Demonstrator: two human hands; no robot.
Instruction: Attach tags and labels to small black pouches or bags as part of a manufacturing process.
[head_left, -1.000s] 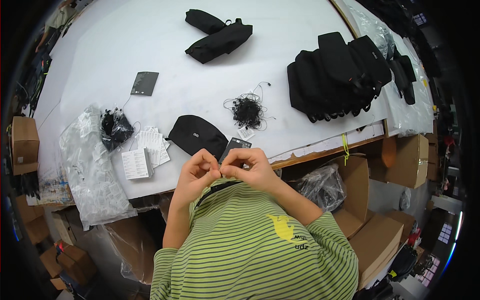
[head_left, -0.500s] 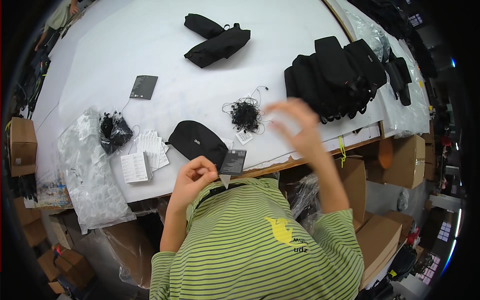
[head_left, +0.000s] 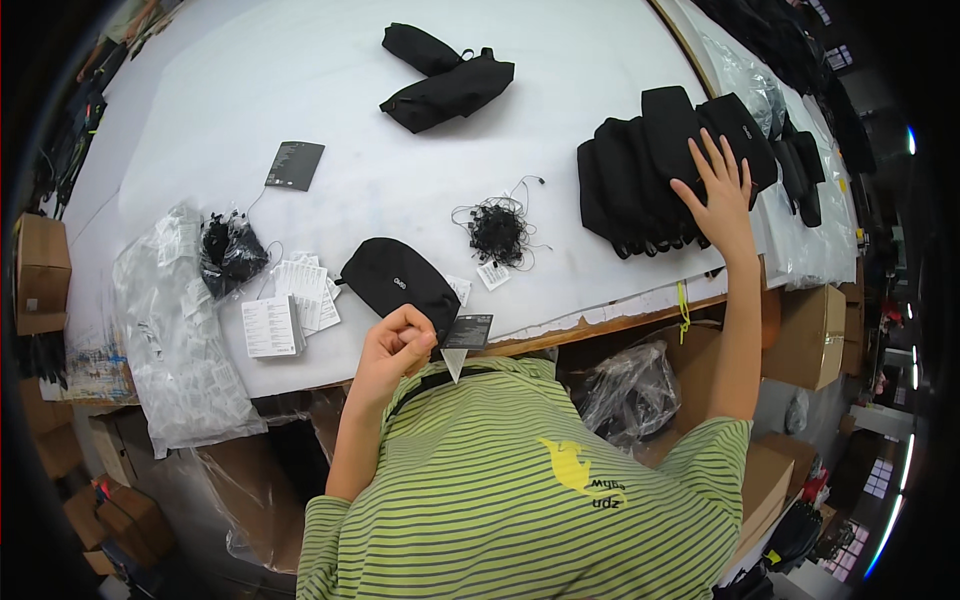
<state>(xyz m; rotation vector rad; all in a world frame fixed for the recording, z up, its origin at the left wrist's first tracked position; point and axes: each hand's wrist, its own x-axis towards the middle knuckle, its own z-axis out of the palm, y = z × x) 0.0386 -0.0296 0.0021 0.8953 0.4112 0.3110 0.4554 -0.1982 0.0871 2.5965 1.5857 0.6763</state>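
Note:
My left hand (head_left: 398, 345) is closed at the table's front edge, pinching the string of a dark hang tag (head_left: 466, 333) that dangles from a black pouch (head_left: 397, 284) lying right behind it. My right hand (head_left: 716, 190) is stretched far to the right, fingers spread, resting on a row of black pouches (head_left: 660, 165) stacked side by side. A tangle of black strings (head_left: 497, 228) with a small white tag lies between the two hands.
White paper tags (head_left: 290, 300) and a clear bag of black strings (head_left: 229, 250) lie at the left, beside crumpled plastic bags (head_left: 175, 340). A dark card (head_left: 294, 165) and two black pouches (head_left: 445, 80) lie farther back. Cardboard boxes (head_left: 810, 335) stand below the table's right edge.
My right hand left the tag near my chest and swung out right onto the stacked pouches. My left hand stayed at the front edge with the tag.

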